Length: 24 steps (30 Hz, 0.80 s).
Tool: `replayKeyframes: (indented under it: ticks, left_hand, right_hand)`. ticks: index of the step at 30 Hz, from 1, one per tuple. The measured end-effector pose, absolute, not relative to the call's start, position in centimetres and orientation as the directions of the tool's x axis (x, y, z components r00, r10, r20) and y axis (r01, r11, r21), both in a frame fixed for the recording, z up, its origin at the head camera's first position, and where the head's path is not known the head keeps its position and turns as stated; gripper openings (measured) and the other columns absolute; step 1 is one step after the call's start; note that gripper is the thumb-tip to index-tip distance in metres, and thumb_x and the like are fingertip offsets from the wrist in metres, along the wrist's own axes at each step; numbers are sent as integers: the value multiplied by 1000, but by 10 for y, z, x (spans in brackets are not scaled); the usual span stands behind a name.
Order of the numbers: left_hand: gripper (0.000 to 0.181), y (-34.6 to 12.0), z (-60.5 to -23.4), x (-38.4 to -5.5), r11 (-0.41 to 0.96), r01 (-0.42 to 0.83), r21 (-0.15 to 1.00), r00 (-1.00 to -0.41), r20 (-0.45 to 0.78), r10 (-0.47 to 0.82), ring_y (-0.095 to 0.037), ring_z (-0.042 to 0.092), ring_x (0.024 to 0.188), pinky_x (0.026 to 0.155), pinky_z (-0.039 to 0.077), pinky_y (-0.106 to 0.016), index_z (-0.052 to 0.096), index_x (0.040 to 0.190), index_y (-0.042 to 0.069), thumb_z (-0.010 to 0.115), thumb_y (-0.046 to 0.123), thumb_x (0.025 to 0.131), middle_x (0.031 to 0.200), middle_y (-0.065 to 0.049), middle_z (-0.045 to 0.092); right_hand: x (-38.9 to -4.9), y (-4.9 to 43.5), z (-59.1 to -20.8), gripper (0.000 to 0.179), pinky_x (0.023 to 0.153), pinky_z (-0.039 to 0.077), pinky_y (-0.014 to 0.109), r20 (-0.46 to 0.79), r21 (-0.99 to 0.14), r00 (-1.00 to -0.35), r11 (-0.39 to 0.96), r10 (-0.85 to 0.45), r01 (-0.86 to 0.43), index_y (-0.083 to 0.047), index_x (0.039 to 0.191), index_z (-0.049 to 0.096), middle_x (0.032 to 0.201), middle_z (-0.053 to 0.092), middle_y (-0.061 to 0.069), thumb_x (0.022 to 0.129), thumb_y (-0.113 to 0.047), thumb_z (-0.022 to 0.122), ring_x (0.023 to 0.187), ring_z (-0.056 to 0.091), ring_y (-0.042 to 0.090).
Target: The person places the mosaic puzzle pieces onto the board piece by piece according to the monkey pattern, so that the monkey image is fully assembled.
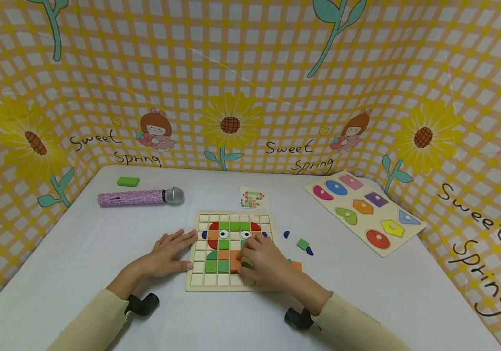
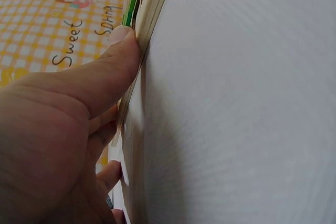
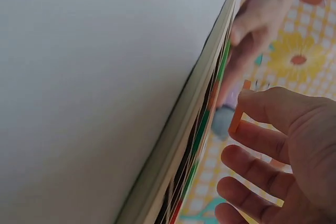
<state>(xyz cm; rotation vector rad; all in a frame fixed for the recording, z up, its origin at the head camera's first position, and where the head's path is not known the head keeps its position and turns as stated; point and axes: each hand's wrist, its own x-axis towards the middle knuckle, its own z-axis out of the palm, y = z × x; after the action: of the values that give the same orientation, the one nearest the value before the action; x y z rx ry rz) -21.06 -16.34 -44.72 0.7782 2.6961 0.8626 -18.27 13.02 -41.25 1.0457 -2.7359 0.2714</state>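
Observation:
A wooden grid board (image 1: 197,281) lies on the white table, partly filled with red, green, orange and blue pieces and two eye pieces. My right hand (image 1: 268,263) is over its lower middle, pinching an orange square block (image 3: 239,109) between thumb and index finger. In the right wrist view the block is just above the board, the other fingers loosely bent. My left hand (image 1: 167,256) rests at the board's left edge, fingers extended, with thumb and fingertips touching the side. My right hand hides part of the board's right side.
Behind the board lies a pattern card (image 1: 254,198). Right of it are a blue half-round piece (image 1: 287,234), a green square (image 1: 303,243) and a blue piece (image 1: 310,251). A shape puzzle (image 1: 379,207), a pink microphone (image 1: 136,197) and a green block (image 1: 128,182) lie farther off.

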Motion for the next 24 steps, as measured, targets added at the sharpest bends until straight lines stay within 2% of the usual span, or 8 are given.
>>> replayKeyframes:
  ticks: [8,24]
  left_hand:
    - [72,-163,-445,-210,694,414,589,-840,-45,540,-41,10,146,113,-1,-65,32,147,9,64,35,88,157,-11,24]
    - [73,-164,-444,-209,692,410,594,-842,-46,537,-41,9,146,114,-2,-64,30,148,10,63,36,89,157,-11,23]
  right_hand:
    - [-175,97,-412,22,79,42,25,158,-72,-696,695,-701,-716,-21,97,73,96,60,-6,84,-38,68,89,43,12]
    - [-171,75,-414,22,81,41,28,131,-13,-681,686,-720,-727,-23,95,72,99,62,-7,81,-40,71,96,44,13]
